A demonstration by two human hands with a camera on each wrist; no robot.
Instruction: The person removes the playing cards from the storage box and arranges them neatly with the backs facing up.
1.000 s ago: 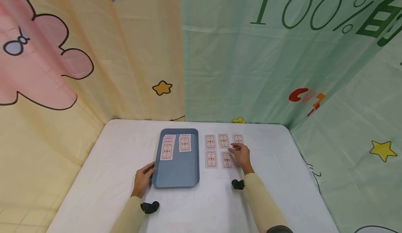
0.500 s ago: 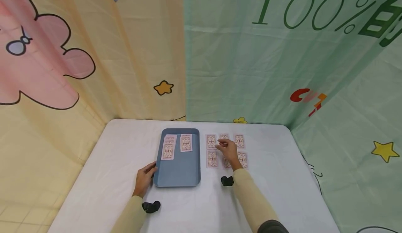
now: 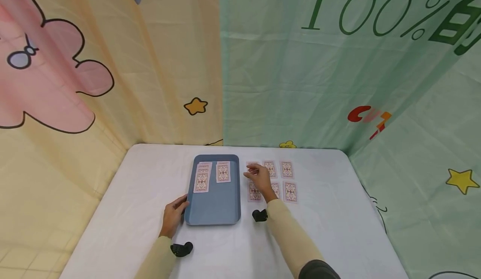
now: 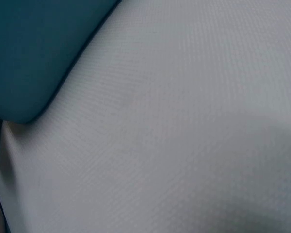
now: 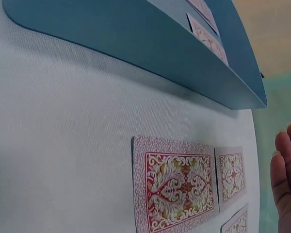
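My left hand (image 3: 173, 217) holds the left edge of a blue-grey tray (image 3: 212, 212) in the head view. Inside the tray lie an overlapping column of playing cards (image 3: 201, 181) and, to its right, a smaller overlapping group of cards (image 3: 223, 172), all backs up. My right hand (image 3: 260, 181) hovers over the leftmost cards of two rows beside the tray, fingers relaxed and nothing between them. One face-down playing card (image 5: 182, 187) shows large in the right wrist view. The hand partly hides the far-left card (image 3: 252, 163) and near-left card (image 3: 254, 193).
Further right in the rows lie more face-down cards (image 3: 287, 169), on a white-covered table (image 3: 338, 229). Printed curtains (image 3: 282, 82) stand behind and at the sides. The left wrist view shows mostly tablecloth (image 4: 174, 121) and a tray corner (image 4: 34, 58).
My right hand has moved left across the card rows, from the rightmost cards to the leftmost ones. The left hand stays at the tray's edge. The cards keep their places.
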